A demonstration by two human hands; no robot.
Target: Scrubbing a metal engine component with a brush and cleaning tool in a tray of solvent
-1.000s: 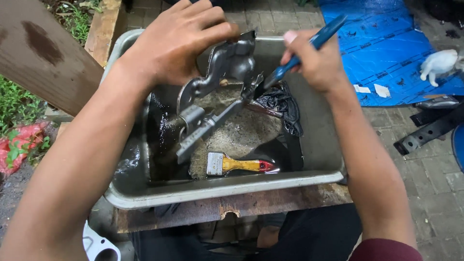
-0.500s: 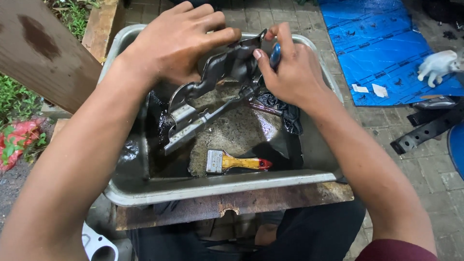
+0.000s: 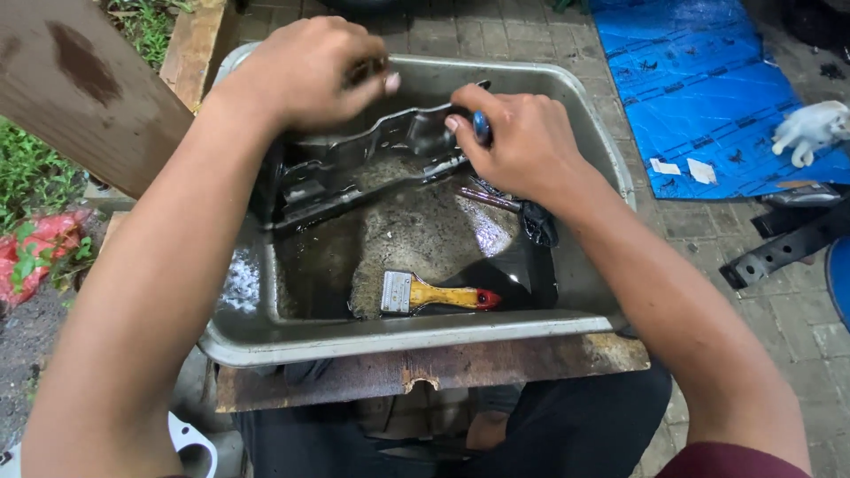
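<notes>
Both hands clenched: left on metal bracket, right grasping blue-handled tool; tray.

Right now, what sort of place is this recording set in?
Probably an outdoor yard workshop: a metal tub of dirty liquid holding a metal part and paintbrush, on brick paving beside grass.

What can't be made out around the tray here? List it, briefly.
Head view only:
- Blue-handled tool: working end hidden inside the right hand.
- Metal bracket: its top end is covered by the left hand.
- Tray floor: obscured by murky liquid.
- Paintbrush bristles: lost in that liquid.
</notes>
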